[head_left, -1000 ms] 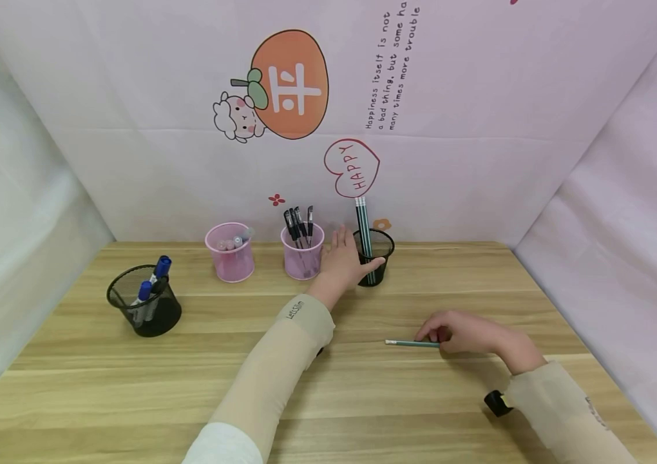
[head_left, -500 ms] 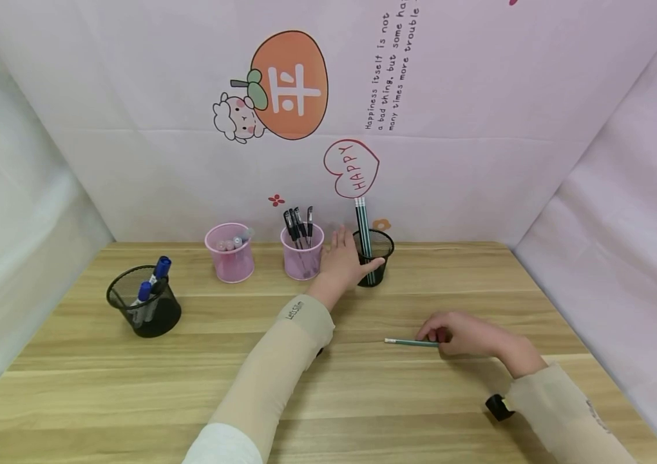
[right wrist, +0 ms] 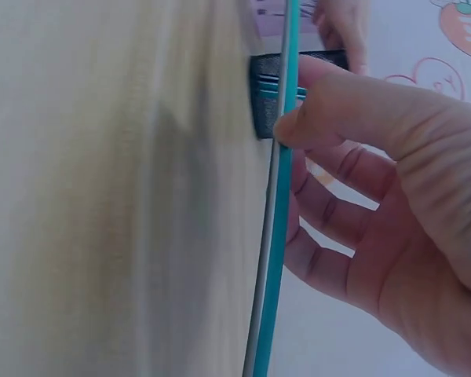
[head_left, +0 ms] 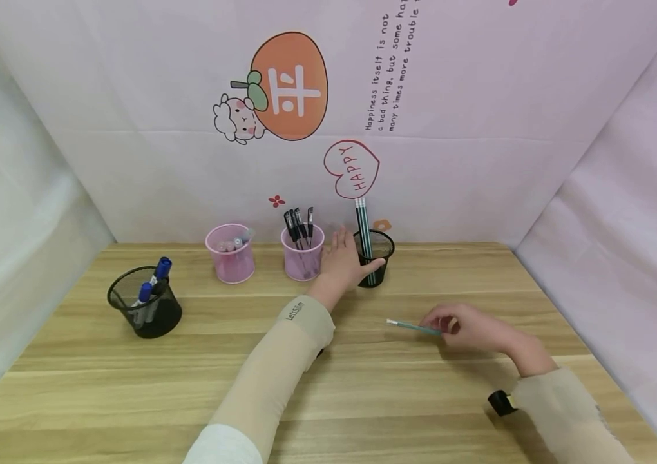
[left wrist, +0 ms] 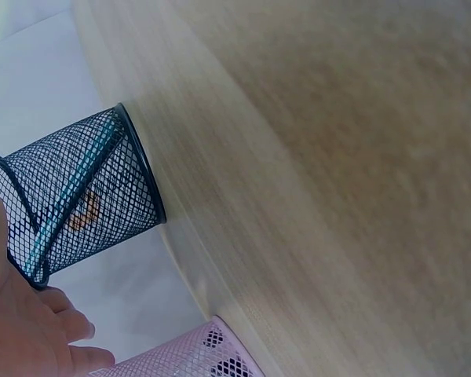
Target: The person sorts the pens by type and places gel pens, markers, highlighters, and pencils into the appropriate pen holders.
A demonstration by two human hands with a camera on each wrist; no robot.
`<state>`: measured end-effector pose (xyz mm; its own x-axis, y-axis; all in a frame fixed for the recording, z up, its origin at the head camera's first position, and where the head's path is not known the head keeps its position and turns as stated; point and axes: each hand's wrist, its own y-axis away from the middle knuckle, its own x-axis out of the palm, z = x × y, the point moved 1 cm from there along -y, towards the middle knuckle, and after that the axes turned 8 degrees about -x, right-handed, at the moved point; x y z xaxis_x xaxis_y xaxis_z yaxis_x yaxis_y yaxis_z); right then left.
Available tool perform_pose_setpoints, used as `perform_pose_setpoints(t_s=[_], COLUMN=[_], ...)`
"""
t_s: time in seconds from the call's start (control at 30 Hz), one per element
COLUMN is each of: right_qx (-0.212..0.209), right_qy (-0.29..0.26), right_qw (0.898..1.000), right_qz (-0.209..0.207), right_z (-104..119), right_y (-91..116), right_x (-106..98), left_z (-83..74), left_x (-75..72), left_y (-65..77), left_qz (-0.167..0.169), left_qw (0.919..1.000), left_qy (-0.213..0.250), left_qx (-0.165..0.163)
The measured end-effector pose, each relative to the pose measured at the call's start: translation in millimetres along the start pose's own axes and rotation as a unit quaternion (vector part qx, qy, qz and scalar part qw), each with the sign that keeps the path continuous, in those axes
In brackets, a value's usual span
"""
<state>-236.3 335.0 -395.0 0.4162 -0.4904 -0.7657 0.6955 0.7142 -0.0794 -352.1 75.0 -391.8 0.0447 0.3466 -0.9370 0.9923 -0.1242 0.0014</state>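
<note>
My right hand [head_left: 470,330] pinches a green pencil [head_left: 412,327] between thumb and fingertips, its white eraser end pointing left. In the right wrist view, the teal-and-grey side of this pencil [right wrist: 279,204] runs nearly the full height of the picture. My left hand [head_left: 341,263] rests against the left side of a black mesh pen cup [head_left: 383,248], fingers extended and thumb across its front. Several striped pencils [head_left: 364,225] stand in that cup. Seen from the left wrist, the mesh cup [left wrist: 102,196] has my left fingers right at its rim.
Left of the left hand stands a pink pen cup [head_left: 299,265] with several black pens. Another pink cup [head_left: 234,265] holds several pale-ended pens. A black mesh cup [head_left: 157,319] with blue-capped markers stands farther left. White printed cloth [head_left: 450,180] rises behind the wooden table [head_left: 363,399].
My right hand has lifted slightly with the pencil, whose eraser end has risen away from the tabletop. My left hand has stayed at the black mesh cup.
</note>
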Motion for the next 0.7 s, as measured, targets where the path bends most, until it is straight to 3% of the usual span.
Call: perform_pose_setpoints(t_s=[0.3, 0.7], right_qx=[-0.047, -0.047], right_qy=[0.007, -0.031], right_qw=[0.994, 0.98], right_qz=[-0.096, -0.189], right_z=[4.9, 4.6], right_y=[-2.1, -23.4], right_x=[-18.8, -40.0], left_z=[0.2, -0.8], left_x=[1.9, -0.8], left_y=[-0.9, 1.2], left_qz=[-0.006, -0.003], left_qw=[1.0, 1.0], left_qy=[-0.003, -0.005], left_qx=[0.001, -0.001])
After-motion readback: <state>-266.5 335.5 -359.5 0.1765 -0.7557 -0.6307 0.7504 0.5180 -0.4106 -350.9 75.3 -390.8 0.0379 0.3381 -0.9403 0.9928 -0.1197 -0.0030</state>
